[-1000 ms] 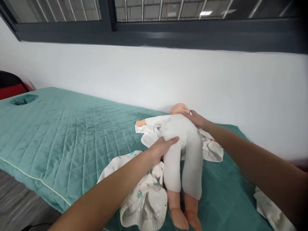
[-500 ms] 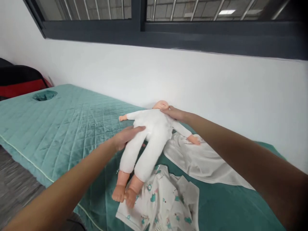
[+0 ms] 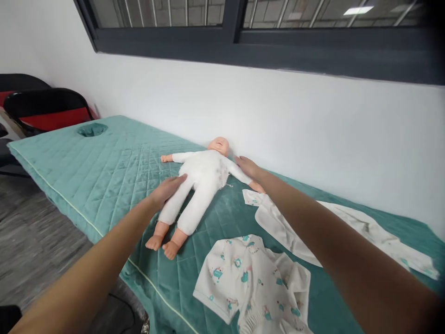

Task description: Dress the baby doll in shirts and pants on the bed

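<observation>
A baby doll (image 3: pixel 205 171) with a white cloth body lies on its back on the green quilted cover, head against the wall and feet toward me. My left hand (image 3: pixel 170 189) rests along the doll's hip and thigh with its fingers stretched out. Beside the doll's shoulder and upper arm, my right hand (image 3: pixel 247 166) is held with extended fingers; whether it touches the arm I cannot tell. Printed baby pants (image 3: pixel 255 283) lie in front. To the right, partly hidden by my right forearm, a white baby top (image 3: pixel 361 227) is spread out.
The green quilted bed (image 3: pixel 114 162) has a round hole (image 3: pixel 92 130) at its far left end. Black and red chairs (image 3: pixel 52 111) stand behind that end. A white wall (image 3: pixel 313 125) with a dark window frame (image 3: pixel 295 53) runs along the back. A cable (image 3: pixel 127 306) lies on the floor.
The doll has shifted left and away from me, its feet now clear of the printed pants. My right hand has come off its neck area. The view has turned somewhat left.
</observation>
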`<act>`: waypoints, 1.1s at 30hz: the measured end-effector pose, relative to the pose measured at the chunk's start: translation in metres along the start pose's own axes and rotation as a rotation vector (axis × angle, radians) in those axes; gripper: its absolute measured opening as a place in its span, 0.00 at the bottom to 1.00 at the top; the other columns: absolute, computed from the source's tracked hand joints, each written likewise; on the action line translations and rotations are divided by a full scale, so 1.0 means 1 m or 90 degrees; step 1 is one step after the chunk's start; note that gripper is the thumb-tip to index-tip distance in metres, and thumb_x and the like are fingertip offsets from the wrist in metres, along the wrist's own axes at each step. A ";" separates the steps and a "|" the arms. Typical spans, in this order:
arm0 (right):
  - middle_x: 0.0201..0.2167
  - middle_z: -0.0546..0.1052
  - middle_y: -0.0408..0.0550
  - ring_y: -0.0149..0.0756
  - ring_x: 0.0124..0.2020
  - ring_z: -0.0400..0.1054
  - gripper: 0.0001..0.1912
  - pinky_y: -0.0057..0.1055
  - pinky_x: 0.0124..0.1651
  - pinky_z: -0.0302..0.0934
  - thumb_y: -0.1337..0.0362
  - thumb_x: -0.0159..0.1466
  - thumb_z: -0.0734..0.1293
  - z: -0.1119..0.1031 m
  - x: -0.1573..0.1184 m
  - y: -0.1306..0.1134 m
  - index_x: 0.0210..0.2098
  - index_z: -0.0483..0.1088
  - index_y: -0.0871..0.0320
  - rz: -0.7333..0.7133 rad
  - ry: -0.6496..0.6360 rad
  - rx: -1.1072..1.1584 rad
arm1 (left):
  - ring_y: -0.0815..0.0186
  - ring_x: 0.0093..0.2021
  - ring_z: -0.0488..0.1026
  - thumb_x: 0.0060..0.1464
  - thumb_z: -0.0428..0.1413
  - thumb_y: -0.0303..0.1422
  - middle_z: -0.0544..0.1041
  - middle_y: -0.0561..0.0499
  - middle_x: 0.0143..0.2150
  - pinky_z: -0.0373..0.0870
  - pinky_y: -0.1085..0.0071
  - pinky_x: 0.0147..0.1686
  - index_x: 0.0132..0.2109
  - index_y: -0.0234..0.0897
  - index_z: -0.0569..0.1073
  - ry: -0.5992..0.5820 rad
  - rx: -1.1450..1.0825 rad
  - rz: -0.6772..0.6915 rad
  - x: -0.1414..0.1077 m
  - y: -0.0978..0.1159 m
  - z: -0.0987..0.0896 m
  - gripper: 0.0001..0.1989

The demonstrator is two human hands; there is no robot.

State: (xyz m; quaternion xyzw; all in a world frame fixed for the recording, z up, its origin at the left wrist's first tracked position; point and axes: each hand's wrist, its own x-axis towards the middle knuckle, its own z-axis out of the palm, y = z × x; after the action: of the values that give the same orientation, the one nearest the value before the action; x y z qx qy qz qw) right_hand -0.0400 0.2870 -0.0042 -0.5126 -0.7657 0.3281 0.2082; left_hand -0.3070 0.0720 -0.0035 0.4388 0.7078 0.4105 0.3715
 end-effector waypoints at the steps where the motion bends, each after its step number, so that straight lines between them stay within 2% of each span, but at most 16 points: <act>1: 0.47 0.78 0.61 0.44 0.47 0.71 0.28 0.37 0.53 0.61 0.44 0.69 0.55 -0.013 -0.014 0.017 0.43 0.70 0.63 0.045 0.009 -0.051 | 0.47 0.45 0.78 0.58 0.51 0.51 0.79 0.34 0.47 0.73 0.52 0.45 0.52 0.29 0.74 0.049 0.053 0.023 -0.008 0.000 0.000 0.29; 4: 0.39 0.78 0.61 0.48 0.43 0.72 0.25 0.39 0.48 0.61 0.47 0.69 0.54 -0.057 -0.070 0.065 0.34 0.70 0.61 0.156 0.055 -0.196 | 0.49 0.57 0.70 0.60 0.50 0.44 0.73 0.36 0.58 0.65 0.52 0.58 0.57 0.32 0.69 0.204 0.168 0.152 -0.046 0.003 0.012 0.24; 5: 0.39 0.78 0.63 0.51 0.44 0.72 0.25 0.41 0.48 0.60 0.47 0.69 0.55 -0.071 -0.093 0.079 0.33 0.70 0.61 0.186 0.072 -0.238 | 0.51 0.60 0.68 0.61 0.50 0.42 0.72 0.39 0.59 0.62 0.53 0.61 0.57 0.35 0.69 0.220 0.178 0.207 -0.063 0.004 0.021 0.22; 6: 0.39 0.78 0.63 0.53 0.44 0.71 0.24 0.42 0.47 0.59 0.48 0.68 0.56 -0.084 -0.116 0.092 0.32 0.70 0.61 0.208 0.086 -0.275 | 0.53 0.60 0.68 0.62 0.49 0.42 0.73 0.42 0.58 0.62 0.55 0.61 0.56 0.38 0.69 0.200 0.181 0.266 -0.082 0.005 0.032 0.20; 7: 0.38 0.77 0.64 0.54 0.44 0.71 0.23 0.43 0.47 0.59 0.47 0.68 0.57 -0.096 -0.140 0.103 0.33 0.70 0.60 0.224 0.095 -0.305 | 0.56 0.58 0.70 0.63 0.47 0.42 0.74 0.44 0.56 0.65 0.57 0.59 0.55 0.40 0.70 0.153 0.165 0.298 -0.102 0.005 0.046 0.18; 9: 0.40 0.77 0.64 0.55 0.45 0.70 0.22 0.43 0.46 0.58 0.46 0.66 0.60 -0.115 -0.183 0.119 0.34 0.71 0.60 0.239 0.101 -0.356 | 0.56 0.61 0.68 0.62 0.50 0.44 0.72 0.45 0.60 0.65 0.58 0.60 0.59 0.42 0.67 -0.066 0.179 0.376 -0.137 0.005 0.078 0.22; 11: 0.43 0.77 0.63 0.54 0.44 0.69 0.21 0.43 0.44 0.58 0.46 0.65 0.61 -0.130 -0.218 0.127 0.36 0.72 0.59 0.225 0.085 -0.426 | 0.51 0.68 0.58 0.54 0.58 0.48 0.63 0.42 0.68 0.58 0.53 0.65 0.65 0.42 0.61 -0.258 0.256 0.458 -0.163 0.005 0.108 0.36; 12: 0.43 0.77 0.63 0.52 0.44 0.69 0.20 0.42 0.44 0.58 0.47 0.65 0.61 -0.136 -0.233 0.127 0.37 0.72 0.59 0.209 0.075 -0.459 | 0.48 0.70 0.54 0.49 0.62 0.49 0.59 0.41 0.70 0.53 0.49 0.66 0.67 0.41 0.59 -0.321 0.308 0.482 -0.172 0.005 0.121 0.42; 13: 0.43 0.77 0.61 0.51 0.43 0.70 0.19 0.42 0.43 0.58 0.49 0.66 0.61 -0.142 -0.247 0.125 0.38 0.73 0.59 0.190 0.067 -0.483 | 0.45 0.70 0.52 0.45 0.64 0.49 0.58 0.39 0.70 0.50 0.46 0.67 0.67 0.40 0.58 -0.356 0.359 0.494 -0.178 0.006 0.132 0.45; 15: 0.44 0.78 0.59 0.49 0.44 0.70 0.17 0.40 0.44 0.58 0.52 0.68 0.59 -0.152 -0.271 0.115 0.41 0.73 0.57 0.147 0.067 -0.496 | 0.44 0.68 0.56 0.46 0.65 0.43 0.62 0.39 0.67 0.51 0.44 0.65 0.63 0.39 0.63 -0.375 0.437 0.508 -0.187 0.013 0.146 0.39; 18: 0.49 0.77 0.55 0.47 0.47 0.69 0.21 0.38 0.47 0.58 0.52 0.71 0.54 -0.159 -0.305 0.091 0.47 0.73 0.54 0.078 0.092 -0.478 | 0.52 0.59 0.67 0.51 0.58 0.30 0.73 0.43 0.57 0.64 0.53 0.57 0.52 0.40 0.71 -0.372 0.479 0.532 -0.199 0.029 0.158 0.19; 22: 0.49 0.77 0.48 0.47 0.49 0.69 0.21 0.38 0.51 0.59 0.51 0.70 0.54 -0.151 -0.348 0.050 0.50 0.74 0.49 -0.082 0.121 -0.374 | 0.59 0.47 0.73 0.50 0.51 0.21 0.77 0.50 0.44 0.69 0.63 0.46 0.43 0.41 0.72 -0.359 0.416 0.575 -0.228 0.054 0.173 0.15; 25: 0.43 0.78 0.47 0.44 0.45 0.70 0.20 0.36 0.49 0.60 0.51 0.70 0.56 -0.136 -0.379 0.017 0.49 0.76 0.47 -0.182 0.079 -0.276 | 0.60 0.50 0.71 0.53 0.51 0.23 0.73 0.49 0.50 0.69 0.65 0.47 0.53 0.41 0.68 -0.293 0.271 0.641 -0.252 0.070 0.187 0.21; 28: 0.37 0.77 0.47 0.40 0.39 0.70 0.20 0.33 0.42 0.60 0.52 0.71 0.55 -0.122 -0.412 -0.013 0.47 0.77 0.48 -0.245 -0.010 -0.248 | 0.60 0.52 0.69 0.54 0.53 0.25 0.65 0.44 0.58 0.70 0.65 0.46 0.65 0.41 0.56 -0.190 0.209 0.634 -0.270 0.081 0.198 0.32; 30: 0.36 0.76 0.47 0.37 0.37 0.69 0.21 0.31 0.40 0.59 0.53 0.72 0.55 -0.116 -0.436 -0.029 0.45 0.78 0.49 -0.272 -0.044 -0.243 | 0.61 0.49 0.69 0.56 0.53 0.27 0.64 0.45 0.56 0.71 0.65 0.44 0.62 0.41 0.62 -0.145 0.234 0.638 -0.277 0.084 0.201 0.27; 33: 0.35 0.75 0.46 0.35 0.35 0.68 0.20 0.30 0.39 0.59 0.54 0.72 0.55 -0.115 -0.471 -0.042 0.46 0.77 0.49 -0.278 -0.049 -0.219 | 0.58 0.51 0.67 0.57 0.53 0.28 0.68 0.46 0.53 0.68 0.63 0.47 0.47 0.41 0.73 -0.068 0.298 0.689 -0.283 0.087 0.197 0.11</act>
State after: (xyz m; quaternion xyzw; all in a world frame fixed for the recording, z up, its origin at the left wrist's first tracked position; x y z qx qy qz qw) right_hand 0.1908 -0.1250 0.1141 -0.3501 -0.9098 0.1598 0.1550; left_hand -0.0091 -0.1156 0.0460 0.8278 0.4352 0.3520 0.0376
